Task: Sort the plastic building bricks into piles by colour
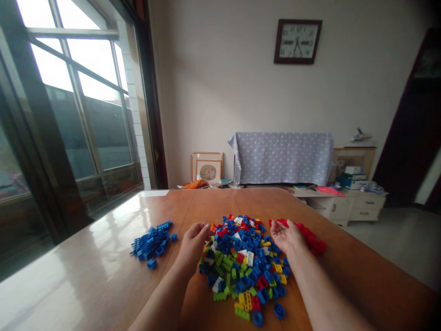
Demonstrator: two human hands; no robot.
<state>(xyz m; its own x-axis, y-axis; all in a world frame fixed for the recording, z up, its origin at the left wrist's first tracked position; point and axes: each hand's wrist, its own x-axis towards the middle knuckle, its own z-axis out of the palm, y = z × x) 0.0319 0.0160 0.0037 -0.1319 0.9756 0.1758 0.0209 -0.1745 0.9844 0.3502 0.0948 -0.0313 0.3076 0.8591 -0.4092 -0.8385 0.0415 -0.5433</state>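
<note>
The left hand (195, 236) is at the left edge of the mixed pile of toy building bricks (237, 262), thumb and fingertips drawn together; I cannot tell whether a brick sits between them. The right hand (286, 236) is at the pile's right edge, palm showing, fingers loosely spread and half curled. Just right of the pile, partly behind that hand, lie red bricks (314, 240). Well to the pile's left is a group of blue bricks (151, 242). All rest on the wooden table (113, 294). Beyond the pile, a dotted cloth (282, 158) hangs before the wall.
</note>
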